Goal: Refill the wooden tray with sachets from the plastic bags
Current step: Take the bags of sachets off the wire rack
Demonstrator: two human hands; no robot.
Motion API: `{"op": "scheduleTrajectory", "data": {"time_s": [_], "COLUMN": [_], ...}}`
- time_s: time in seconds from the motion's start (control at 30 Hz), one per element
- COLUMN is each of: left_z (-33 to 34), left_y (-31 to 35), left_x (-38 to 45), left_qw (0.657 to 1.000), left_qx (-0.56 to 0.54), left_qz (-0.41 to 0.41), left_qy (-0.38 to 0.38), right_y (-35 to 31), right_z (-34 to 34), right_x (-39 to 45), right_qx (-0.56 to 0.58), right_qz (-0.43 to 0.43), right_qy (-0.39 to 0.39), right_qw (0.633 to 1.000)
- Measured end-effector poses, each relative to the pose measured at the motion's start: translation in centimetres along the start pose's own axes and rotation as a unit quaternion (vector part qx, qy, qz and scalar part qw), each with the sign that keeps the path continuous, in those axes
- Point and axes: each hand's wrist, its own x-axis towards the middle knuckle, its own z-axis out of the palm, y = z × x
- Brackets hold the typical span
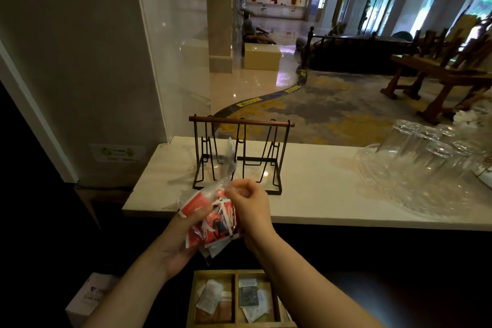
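A clear plastic bag (213, 218) stuffed with red and white sachets is held in front of me, above the counter's front edge. My left hand (183, 242) grips the bag from below and the left. My right hand (249, 204) pinches the bag's top, where the plastic bunches upward. Straight below, at the bottom edge of the view, sits the wooden tray (235, 298) with compartments. Its left compartment holds a few white sachets (211, 297); the middle one holds a dark sachet (249, 293) and white ones.
A black wire rack with a wooden top bar (241, 154) stands on the white counter (319, 189) just behind the bag. Upturned glasses on a clear glass tray (426, 165) fill the right side. A white box (87, 301) lies at the lower left.
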Motion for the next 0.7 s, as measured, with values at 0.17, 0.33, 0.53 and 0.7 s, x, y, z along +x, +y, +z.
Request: {"op": "scheduleTrajectory", "data": {"time_s": [0.17,0.33,0.53,0.7], "left_z": [-1.0,-1.4,-2.6,-3.2], "left_y": [-0.8,-1.1,-0.5,0.0], "left_x": [-0.4,-0.4,-0.1,0.1], "left_qw": [0.998,0.994,0.990,0.990], "left_qx": [-0.008,-0.043,-0.065,-0.068], "left_qz": [0.019,0.013,0.024,0.023], "left_qy": [0.053,0.096,0.122,0.118], "right_y": [0.0,0.6,1.2,1.5], "right_z": [0.6,1.1,2.4,2.0], "right_x": [2.7,7.1,9.2,9.4], "right_qx": [-0.017,-0.140,-0.367,-0.432], "right_qz": [-0.016,-0.020,-0.066,-0.086], "right_qy": [0.037,0.113,0.137,0.154], "right_qw": [0.999,0.983,0.918,0.884]}}
